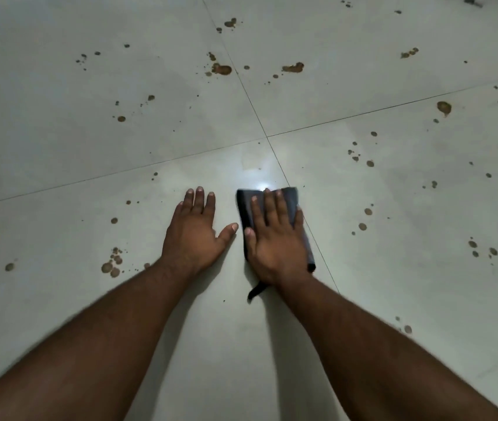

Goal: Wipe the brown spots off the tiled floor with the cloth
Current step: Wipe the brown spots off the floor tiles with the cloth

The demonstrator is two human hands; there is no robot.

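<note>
Both of the person's arms reach out over the pale tiled floor point(363, 268), palms down. The right hand point(275, 235) lies flat on a dark grey cloth point(290, 199), its fingers straight and pressing the fabric to the tile rather than curling round it; the cloth shows past the fingertips toward twelve o'clock, and a narrow dark tail of it pokes out under the wrist toward six o'clock. The cloth sits just beside a grout line running away toward eleven o'clock, with a bright glare on the tile right at the fingertips. The left hand point(194, 229) is at nine o'clock of the cloth, spread flat on bare tile, holding nothing, its thumb stretched toward the cloth's edge but apart from it. Brown spots point(221, 69) are scattered all around: a cluster at about eight o'clock of the left hand, several at three o'clock of the cloth, and larger blotches far off toward twelve o'clock, past where four tiles meet.
</note>
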